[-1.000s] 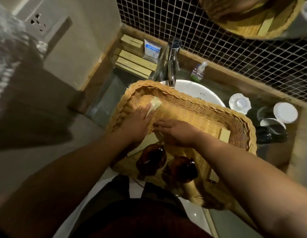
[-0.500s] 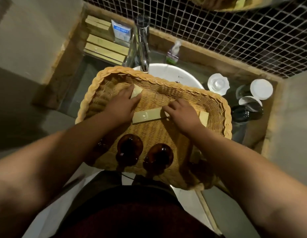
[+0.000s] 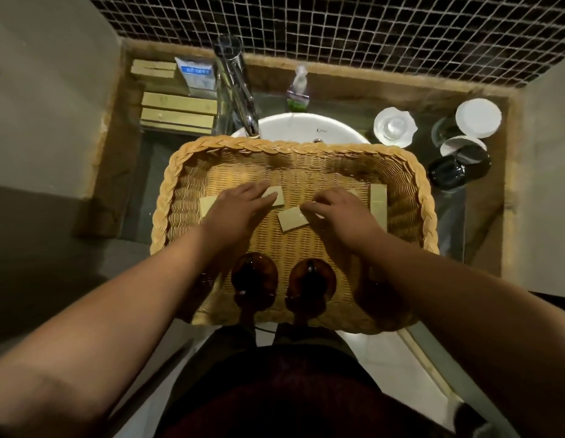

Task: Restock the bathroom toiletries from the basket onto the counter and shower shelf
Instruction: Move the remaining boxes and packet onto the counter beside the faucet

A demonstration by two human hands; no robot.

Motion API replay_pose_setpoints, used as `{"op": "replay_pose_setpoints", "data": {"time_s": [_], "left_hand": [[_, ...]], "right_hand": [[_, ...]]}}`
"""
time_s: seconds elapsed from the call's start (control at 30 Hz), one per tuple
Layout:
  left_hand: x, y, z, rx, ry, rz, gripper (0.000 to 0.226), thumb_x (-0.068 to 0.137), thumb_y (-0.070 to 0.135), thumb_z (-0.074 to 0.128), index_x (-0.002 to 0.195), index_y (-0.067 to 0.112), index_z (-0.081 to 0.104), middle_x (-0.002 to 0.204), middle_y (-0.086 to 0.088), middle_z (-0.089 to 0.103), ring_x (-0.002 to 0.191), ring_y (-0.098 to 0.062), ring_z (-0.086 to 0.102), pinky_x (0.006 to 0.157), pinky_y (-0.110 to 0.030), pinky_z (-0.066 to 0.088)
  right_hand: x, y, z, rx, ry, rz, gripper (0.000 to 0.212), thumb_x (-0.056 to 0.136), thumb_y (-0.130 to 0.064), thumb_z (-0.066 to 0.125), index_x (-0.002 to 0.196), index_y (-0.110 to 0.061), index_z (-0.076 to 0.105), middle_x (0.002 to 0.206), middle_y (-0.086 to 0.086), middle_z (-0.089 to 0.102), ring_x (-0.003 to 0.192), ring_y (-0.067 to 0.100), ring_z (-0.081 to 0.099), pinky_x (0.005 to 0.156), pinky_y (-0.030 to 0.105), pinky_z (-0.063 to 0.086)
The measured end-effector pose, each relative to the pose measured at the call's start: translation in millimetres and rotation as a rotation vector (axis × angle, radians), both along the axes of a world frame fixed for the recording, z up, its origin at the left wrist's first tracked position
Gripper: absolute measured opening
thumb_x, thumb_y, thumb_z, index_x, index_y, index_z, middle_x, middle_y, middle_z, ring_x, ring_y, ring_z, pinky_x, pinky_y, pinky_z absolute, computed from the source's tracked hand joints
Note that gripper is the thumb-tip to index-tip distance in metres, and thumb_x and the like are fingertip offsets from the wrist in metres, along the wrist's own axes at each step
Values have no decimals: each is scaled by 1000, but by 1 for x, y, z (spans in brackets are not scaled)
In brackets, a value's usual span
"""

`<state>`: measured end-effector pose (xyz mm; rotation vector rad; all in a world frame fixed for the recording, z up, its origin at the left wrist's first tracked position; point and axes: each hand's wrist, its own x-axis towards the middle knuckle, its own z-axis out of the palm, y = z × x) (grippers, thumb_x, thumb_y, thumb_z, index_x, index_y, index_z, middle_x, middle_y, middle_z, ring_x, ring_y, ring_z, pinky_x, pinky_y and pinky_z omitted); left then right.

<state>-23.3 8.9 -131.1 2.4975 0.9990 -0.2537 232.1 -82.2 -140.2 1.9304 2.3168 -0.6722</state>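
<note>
**Toiletry packet (image 3: 292,218) under the right grip (image 3: 341,216), not yet lifted**

This flat tan packet lies on the floor of the wicker basket (image 3: 293,147). Its left end shows just past the right grip's bent fingertips; I cannot tell whether they pinch it. The left grip (image 3: 240,210) rests flat, fingers straight, on a second packet (image 3: 276,196) that sticks out on either side of it. Half a second ago the first packet lay mostly bare between the grips. The right grip has since slid over it, so a pick-up looks close. A third packet (image 3: 378,203) lies just right of the right grip. Two amber bottles (image 3: 254,276) stand nearer the body than both grips. Beyond the left grip, stacked packets (image 3: 178,110) already sit on the bench (image 3: 138,191).
</note>
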Motion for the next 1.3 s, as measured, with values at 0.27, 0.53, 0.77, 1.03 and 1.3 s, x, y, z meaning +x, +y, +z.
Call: {"op": "replay_pose_setpoints", "data": {"time_s": [0.27,0.53,0.77,1.03,1.3], "left_hand": [[-12,-5,-2,104,94,123,54,102,38,49,153,41,30,159,-7,32,142,-32,30,109,-57,32],[-2,0,16,63,192,36,75,97,38,58,157,42,14,161,-7,22,140,-32,26,110,-52,28],[14,23,64,174,206,-94,93,86,49,69,154,47,7,158,-13,25,142,-36,24,109,-58,30],[10,61,125,361,104,-64,93,83,20,72,153,47,17,154,-9,32,136,-33,32,105,-53,36],[-35,109,147,273,189,3,87,82,19,72,152,45,27,155,-7,35,142,-31,30,109,-53,36]], "right_hand": [[-2,-20,2,17,-185,-74,69,97,-30,58,155,-42,22,148,9,40,132,31,36,104,43,37],[-9,-22,7,87,-77,-165,54,94,-36,67,143,-37,45,130,7,53,117,24,49,92,38,45],[-12,7,41,265,-90,-167,53,83,-84,45,106,-38,59,109,-10,60,98,9,54,79,29,38],[-18,39,114,201,-163,-156,75,94,-33,68,150,-55,22,144,8,40,133,26,40,108,35,38],[-35,79,149,192,-151,-241,52,91,-40,68,140,-38,49,134,9,50,124,26,49,103,38,45]]}}
